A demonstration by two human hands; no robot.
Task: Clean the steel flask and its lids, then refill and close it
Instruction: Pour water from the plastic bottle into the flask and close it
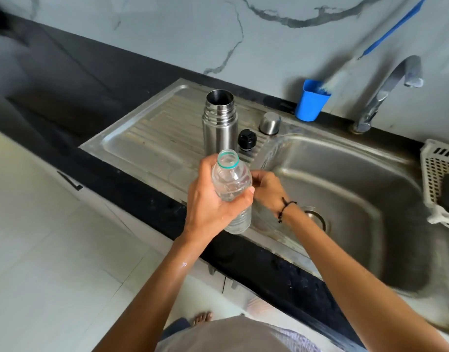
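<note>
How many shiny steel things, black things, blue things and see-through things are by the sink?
Steel: 2, flask and steel cap
Black: 1, stopper lid
Blue: 1, cup
See-through: 1, plastic bottle in the left hand
Total: 5

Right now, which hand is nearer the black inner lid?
Right. The right hand sits just below the black inner lid, at the basin edge; the left hand, gripping the plastic bottle, is farther left.

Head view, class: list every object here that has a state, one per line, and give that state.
Steel flask: upright on the drainboard, open, no lid.
Black stopper: off, standing beside the flask.
Steel cap: off, mouth down on the drainboard.
Plastic bottle: uncapped, holds water, gripped by the left hand.
Right hand: fingers curled beside the bottle.
Tap: not running.
</note>
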